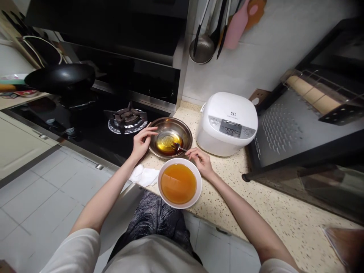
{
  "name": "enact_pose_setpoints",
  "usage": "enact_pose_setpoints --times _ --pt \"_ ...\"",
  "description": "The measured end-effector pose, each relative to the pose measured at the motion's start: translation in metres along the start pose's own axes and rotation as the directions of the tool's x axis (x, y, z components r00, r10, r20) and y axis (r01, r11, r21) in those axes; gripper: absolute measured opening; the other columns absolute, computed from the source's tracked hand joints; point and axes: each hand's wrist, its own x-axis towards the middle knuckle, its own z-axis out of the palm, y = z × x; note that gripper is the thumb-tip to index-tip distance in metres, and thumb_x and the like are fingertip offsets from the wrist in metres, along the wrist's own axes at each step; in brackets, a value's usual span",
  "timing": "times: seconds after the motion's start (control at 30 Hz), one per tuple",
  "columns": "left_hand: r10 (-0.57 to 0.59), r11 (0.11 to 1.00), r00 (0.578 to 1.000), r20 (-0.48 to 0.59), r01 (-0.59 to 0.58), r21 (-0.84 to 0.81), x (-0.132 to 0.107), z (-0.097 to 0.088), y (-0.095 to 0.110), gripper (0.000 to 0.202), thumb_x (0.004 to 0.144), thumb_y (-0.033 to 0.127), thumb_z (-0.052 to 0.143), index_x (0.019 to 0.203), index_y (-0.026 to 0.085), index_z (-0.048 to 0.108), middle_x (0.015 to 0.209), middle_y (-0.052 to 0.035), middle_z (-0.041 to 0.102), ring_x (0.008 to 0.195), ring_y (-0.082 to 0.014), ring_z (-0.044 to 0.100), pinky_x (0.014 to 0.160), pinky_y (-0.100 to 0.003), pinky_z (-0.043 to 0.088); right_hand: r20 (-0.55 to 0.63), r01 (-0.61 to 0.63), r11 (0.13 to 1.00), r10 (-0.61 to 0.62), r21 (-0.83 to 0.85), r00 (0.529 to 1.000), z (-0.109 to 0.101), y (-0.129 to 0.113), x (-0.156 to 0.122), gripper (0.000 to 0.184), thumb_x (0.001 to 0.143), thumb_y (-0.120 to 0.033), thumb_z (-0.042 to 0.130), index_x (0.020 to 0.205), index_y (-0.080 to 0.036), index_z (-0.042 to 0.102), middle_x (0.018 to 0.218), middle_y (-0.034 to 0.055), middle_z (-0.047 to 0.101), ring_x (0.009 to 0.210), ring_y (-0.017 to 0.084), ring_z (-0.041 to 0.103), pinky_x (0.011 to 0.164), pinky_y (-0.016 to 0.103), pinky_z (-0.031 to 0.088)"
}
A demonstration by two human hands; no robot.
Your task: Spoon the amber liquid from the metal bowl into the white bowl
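Note:
A shallow metal bowl (186,132) with a pool of amber, oily-looking liquid in its bottom stands on the counter beside the stove. My left hand (141,142) is at its left rim, with thumb and fingers closed about the edge. In my right hand (201,162) is the handle of a metal spoon (182,149); the spoon's head dips into the liquid at the bowl's right side. Nearer to me, a white bowl (199,184) nearly full of orange-brown liquid sits at the counter's front edge, just below my right hand. A crumpled white cloth or tissue (143,176) lies left of it.
A white rice cooker (227,125) stands right of the metal bowl. On the left are a gas burner (127,118) and a black wok (61,76). Utensils, including a strainer ladle (202,49), hang on the wall. A dark metal rack unit (278,129) stands at the right.

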Motion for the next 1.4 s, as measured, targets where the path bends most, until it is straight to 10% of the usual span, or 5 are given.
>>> enact_pose_setpoints --times 1.4 --pt "0.04 0.997 0.998 -0.056 -0.036 0.066 0.0 0.0 0.001 0.026 0.096 0.021 0.051 0.086 0.022 0.075 0.115 -0.0035 0.076 0.115 -0.0235 0.069 0.113 -0.048 0.048 -0.058 -0.217 0.936 0.242 0.278 0.969 0.011 -0.002 -0.003 0.032 0.1 -0.043 0.053 0.079 -0.021 0.065 0.096 0.0102 0.076 0.08 0.019 0.073 0.078 0.038 0.064"
